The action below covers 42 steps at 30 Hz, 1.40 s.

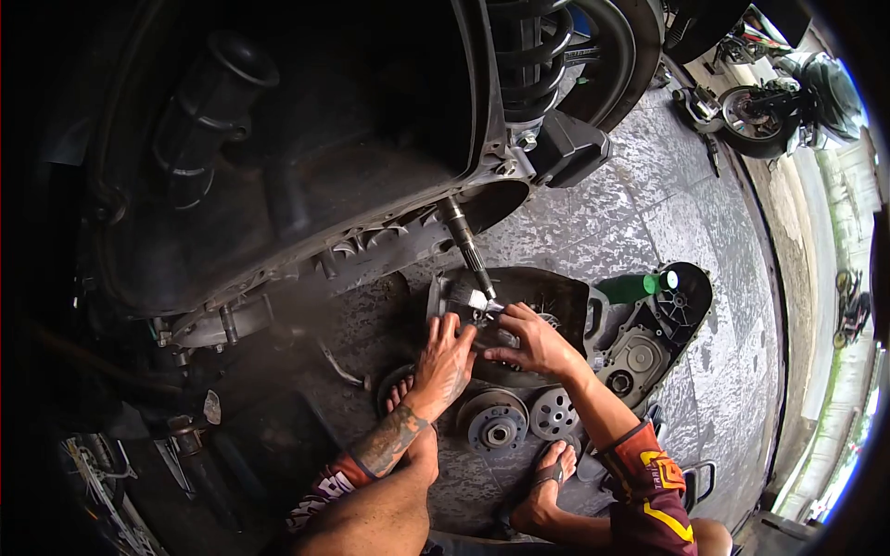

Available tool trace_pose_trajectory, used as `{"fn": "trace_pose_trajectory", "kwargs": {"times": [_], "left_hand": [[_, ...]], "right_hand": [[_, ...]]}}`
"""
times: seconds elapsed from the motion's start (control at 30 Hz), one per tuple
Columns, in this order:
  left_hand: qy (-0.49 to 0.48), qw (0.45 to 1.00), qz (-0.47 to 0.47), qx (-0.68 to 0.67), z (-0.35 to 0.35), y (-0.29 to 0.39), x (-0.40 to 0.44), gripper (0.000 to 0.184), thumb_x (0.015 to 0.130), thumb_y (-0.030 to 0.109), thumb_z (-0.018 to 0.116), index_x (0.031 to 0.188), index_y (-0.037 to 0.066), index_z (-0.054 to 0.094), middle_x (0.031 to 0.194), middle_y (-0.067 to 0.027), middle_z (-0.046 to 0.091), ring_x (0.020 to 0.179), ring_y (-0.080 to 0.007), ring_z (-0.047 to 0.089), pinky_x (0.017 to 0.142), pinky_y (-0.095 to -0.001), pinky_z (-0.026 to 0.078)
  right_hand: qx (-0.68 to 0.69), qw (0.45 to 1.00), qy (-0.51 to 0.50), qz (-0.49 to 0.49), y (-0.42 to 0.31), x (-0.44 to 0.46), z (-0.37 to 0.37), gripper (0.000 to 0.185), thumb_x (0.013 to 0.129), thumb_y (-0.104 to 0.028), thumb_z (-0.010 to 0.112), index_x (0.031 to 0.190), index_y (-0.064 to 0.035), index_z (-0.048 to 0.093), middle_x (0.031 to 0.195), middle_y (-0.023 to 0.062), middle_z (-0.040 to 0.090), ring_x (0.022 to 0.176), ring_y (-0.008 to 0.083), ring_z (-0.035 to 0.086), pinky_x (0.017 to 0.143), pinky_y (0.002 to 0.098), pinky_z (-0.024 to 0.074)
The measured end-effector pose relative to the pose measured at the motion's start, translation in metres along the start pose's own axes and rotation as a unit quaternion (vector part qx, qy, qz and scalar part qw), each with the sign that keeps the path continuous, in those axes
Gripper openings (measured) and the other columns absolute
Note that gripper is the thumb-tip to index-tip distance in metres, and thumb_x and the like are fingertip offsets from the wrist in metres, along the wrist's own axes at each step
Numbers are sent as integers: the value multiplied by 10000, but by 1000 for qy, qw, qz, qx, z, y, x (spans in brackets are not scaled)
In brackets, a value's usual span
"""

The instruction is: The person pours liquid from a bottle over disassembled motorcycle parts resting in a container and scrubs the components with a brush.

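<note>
My right hand [540, 345] is closed around the handle end of a brush [476, 299] with dark bristles and a white band. It is over a dark, oily pan [565, 301] on the floor. My left hand [445, 360] is at the pan's near left side, its fingers bent beside the brush; what they grip is hidden. Metal parts lie in the pan, partly covered by my hands. Above the pan, a splined shaft [465, 243] sticks out of the scooter's engine case [371, 255].
A clutch drum [499, 428] and a round pulley plate [554, 413] lie near my feet. Right of the pan are a green bottle [630, 287] and a large engine cover [656, 338]. A coil spring [533, 60] and wheel [621, 56] stand above; a parked motorcycle [769, 111] is farther right.
</note>
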<state>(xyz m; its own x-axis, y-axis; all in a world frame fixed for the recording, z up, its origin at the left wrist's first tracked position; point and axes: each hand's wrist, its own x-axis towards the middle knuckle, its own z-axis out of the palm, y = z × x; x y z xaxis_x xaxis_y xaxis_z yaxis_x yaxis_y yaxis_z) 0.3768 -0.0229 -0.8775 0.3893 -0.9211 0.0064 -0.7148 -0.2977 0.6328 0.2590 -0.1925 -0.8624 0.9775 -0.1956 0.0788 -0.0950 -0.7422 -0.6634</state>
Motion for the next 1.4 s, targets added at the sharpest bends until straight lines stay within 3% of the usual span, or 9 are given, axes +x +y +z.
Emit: {"fn": "trace_pose_trajectory", "kwargs": {"times": [0.2,0.47,0.67,0.83,0.97,1.13,1.2,1.27,1.4], "left_hand": [[1,999,34,39,6,-4,-9,294,817,155,688,1081,85,582,1095,-82,496,1062,-295,499,823,-495,471],[32,996,58,56,0,-9,0,253,817,213,706,1030,87,649,967,-35,589,949,-233,572,783,-364,483],[32,998,-11,62,-1,-3,21,249,869,265,659,949,37,599,932,-120,598,912,-324,613,752,-460,524],[-21,996,-66,62,-7,-2,25,275,891,286,638,990,39,568,936,-147,623,915,-368,644,750,-500,524],[-132,983,-127,-21,-1,0,29,422,842,249,696,1119,44,452,1007,-233,672,926,-468,648,768,-530,517],[-89,989,-104,-54,16,-7,28,402,829,175,690,1132,52,455,995,-248,662,938,-467,643,783,-531,511],[-75,993,-93,-20,14,-5,31,447,826,178,688,1188,47,462,1030,-246,659,967,-464,629,804,-520,511],[-100,987,-125,-14,13,-2,35,474,817,181,692,1221,45,483,1048,-250,652,1038,-444,602,862,-498,498],[-79,993,-89,-17,24,-15,46,401,772,164,717,1095,12,535,1044,-206,654,1025,-414,595,920,-498,465]], "right_hand": [[-158,962,8,223,48,-8,24,353,859,-200,667,1156,-16,614,1085,205,621,1066,405,565,892,459,484],[-227,950,-112,183,76,10,35,410,881,-203,551,1267,-70,586,1169,164,638,1125,349,577,909,486,473],[-200,962,-43,179,98,-13,43,431,897,-206,501,1304,-92,584,1182,207,636,1110,413,589,957,523,466],[-189,950,-87,234,82,-1,47,330,975,-212,383,1081,-58,655,1229,225,606,1176,405,549,926,521,477],[-204,955,-70,202,79,-4,43,343,977,-228,382,1136,-56,633,1180,213,632,1148,390,574,939,529,468],[-181,966,-51,177,75,-12,4,480,890,-157,544,1353,-40,503,1108,197,680,1169,379,589,1013,527,424],[-120,978,-41,165,70,-9,-20,532,833,-124,639,1336,-17,504,1216,199,633,1172,354,580,1009,441,442],[-101,989,42,99,73,-11,-28,338,805,-154,700,1081,-22,556,983,201,647,986,406,617,804,478,508],[-183,967,-9,178,50,-15,-55,324,825,-211,686,1093,-66,577,987,174,641,951,397,631,777,480,523]]}}
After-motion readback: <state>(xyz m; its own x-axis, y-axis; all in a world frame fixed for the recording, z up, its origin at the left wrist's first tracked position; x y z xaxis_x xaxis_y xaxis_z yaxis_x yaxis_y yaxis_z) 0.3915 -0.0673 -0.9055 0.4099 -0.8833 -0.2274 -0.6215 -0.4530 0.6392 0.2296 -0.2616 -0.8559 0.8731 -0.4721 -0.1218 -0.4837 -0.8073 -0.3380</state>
